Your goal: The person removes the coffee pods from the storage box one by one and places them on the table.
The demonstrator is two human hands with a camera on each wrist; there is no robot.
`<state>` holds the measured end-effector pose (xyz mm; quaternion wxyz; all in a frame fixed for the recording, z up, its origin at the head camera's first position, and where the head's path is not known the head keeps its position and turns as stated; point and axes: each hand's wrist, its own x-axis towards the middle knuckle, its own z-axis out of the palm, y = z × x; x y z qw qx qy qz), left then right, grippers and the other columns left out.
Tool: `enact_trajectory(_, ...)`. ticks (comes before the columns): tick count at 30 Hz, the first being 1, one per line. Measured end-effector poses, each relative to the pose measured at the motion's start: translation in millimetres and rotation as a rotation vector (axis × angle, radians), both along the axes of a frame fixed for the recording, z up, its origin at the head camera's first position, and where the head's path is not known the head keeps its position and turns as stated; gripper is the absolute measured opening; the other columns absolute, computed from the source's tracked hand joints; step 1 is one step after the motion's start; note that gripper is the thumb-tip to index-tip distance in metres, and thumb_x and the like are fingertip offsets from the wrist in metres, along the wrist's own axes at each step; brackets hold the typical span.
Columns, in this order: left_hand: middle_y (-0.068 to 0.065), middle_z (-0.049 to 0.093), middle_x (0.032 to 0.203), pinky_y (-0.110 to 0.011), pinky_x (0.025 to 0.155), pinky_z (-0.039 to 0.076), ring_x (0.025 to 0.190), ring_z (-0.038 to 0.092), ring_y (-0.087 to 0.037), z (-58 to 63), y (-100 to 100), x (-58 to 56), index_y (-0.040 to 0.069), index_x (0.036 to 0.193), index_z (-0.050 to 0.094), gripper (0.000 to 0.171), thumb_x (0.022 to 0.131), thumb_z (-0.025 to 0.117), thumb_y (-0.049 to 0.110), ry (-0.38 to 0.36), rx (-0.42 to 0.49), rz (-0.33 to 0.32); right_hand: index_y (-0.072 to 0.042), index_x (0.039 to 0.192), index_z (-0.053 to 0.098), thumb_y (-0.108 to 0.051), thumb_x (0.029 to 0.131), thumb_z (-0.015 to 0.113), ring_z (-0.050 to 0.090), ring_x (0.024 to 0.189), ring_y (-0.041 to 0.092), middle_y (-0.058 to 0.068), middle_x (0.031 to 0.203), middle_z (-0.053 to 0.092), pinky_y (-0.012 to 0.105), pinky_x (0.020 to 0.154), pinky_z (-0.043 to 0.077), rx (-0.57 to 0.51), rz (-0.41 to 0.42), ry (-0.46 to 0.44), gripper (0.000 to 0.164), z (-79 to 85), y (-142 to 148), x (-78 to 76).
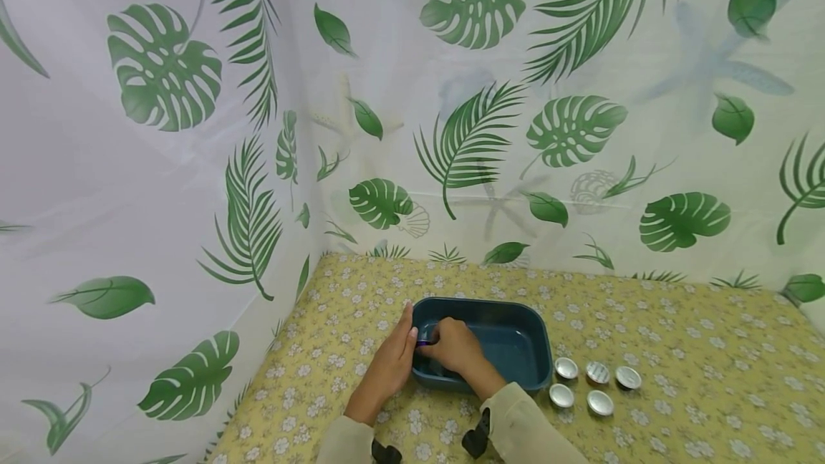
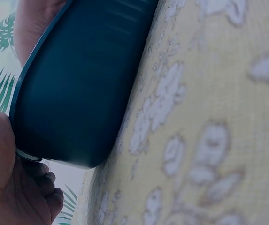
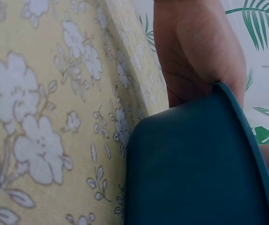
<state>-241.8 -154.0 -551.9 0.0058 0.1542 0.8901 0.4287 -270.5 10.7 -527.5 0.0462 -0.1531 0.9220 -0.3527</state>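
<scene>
A dark teal rectangular basin (image 1: 545,339) sits on the flowered cloth. My left hand (image 1: 390,358) holds its left end, thumb at the rim and fingers along the outer wall. In the left wrist view, curled fingers (image 2: 45,192) show past the basin's wall (image 2: 78,89). My right hand (image 1: 459,346) reaches inside the basin's left end and pinches a small dark blue-purple thing (image 1: 422,343), mostly hidden by the fingers. In the right wrist view, the wall of the basin (image 3: 195,164) hides most of the right hand.
Right of the basin stand several small round cups with silver tops (image 1: 597,372), in two rows close to its wall. The yellow flowered cloth (image 1: 709,378) covers the surface. Leaf-printed white sheets (image 1: 580,185) hang behind and at the left.
</scene>
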Motion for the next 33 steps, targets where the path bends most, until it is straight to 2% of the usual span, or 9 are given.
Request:
enact_trajectory(7, -0.006, 0.005, 0.170, -0.053, 0.121, 0.022, 0.154, 0.015, -0.025, 0.9, -1, 1.1, 0.022, 0.164, -0.001, 0.059, 0.114, 0.024, 0.040, -0.003, 0.010, -0.002, -0.010, 0.063, 0.068, -0.020, 0.085, 0.084, 0.044, 0.046, 0.009, -0.004, 0.052, 0.053, 0.025, 0.045, 0.034, -0.007, 0.036, -0.036, 0.029, -1.5, 2, -2.3)
enact_trajectory(13, -0.007, 0.005, 0.171, -0.054, 0.121, 0.021, 0.155, 0.014, -0.025, 1.4, -1, 0.0, 0.022, 0.164, -0.001, 0.058, 0.114, 0.025, 0.036, 0.001, 0.019, -0.007, -0.010, 0.069, 0.070, -0.017, 0.083, 0.085, 0.053, 0.052, 0.012, -0.003, 0.061, 0.059, 0.027, 0.048, 0.042, -0.033, 0.054, -0.030, 0.022, -0.6, 4, -2.6)
enact_trajectory(18, -0.008, 0.005, 0.170, -0.053, 0.121, 0.022, 0.154, 0.015, -0.026, 0.1, -1, -0.8, 0.021, 0.164, -0.001, 0.058, 0.114, 0.024, 0.035, -0.002, 0.002, -0.005, -0.008, 0.076, 0.068, -0.014, 0.081, 0.087, 0.054, 0.058, 0.012, -0.001, 0.068, 0.060, 0.029, 0.052, 0.044, -0.042, 0.062, -0.028, 0.021, 0.9, 7, -0.6)
enact_trajectory(26, -0.007, 0.008, 0.170, -0.053, 0.121, 0.022, 0.154, 0.016, -0.025, -2.1, 0, -1.0, 0.022, 0.165, 0.000, 0.058, 0.114, 0.025, 0.036, -0.008, 0.001, 0.014, -0.004, 0.092, 0.069, -0.012, 0.081, 0.087, 0.055, 0.062, 0.013, 0.000, 0.073, 0.059, 0.030, 0.056, 0.046, -0.064, 0.029, -0.038, 0.022, 2.9, 20, 3.0)
enact_trajectory(33, -0.008, 0.008, 0.170, -0.053, 0.121, 0.022, 0.154, 0.016, -0.025, -1.6, 2, -0.5, 0.022, 0.165, 0.000, 0.058, 0.114, 0.025, 0.035, -0.002, -0.001, 0.022, -0.006, 0.095, 0.070, -0.011, 0.080, 0.088, 0.059, 0.069, 0.012, 0.001, 0.080, 0.064, 0.032, 0.061, 0.051, -0.080, -0.012, -0.022, 0.023, 6.5, 32, 6.5)
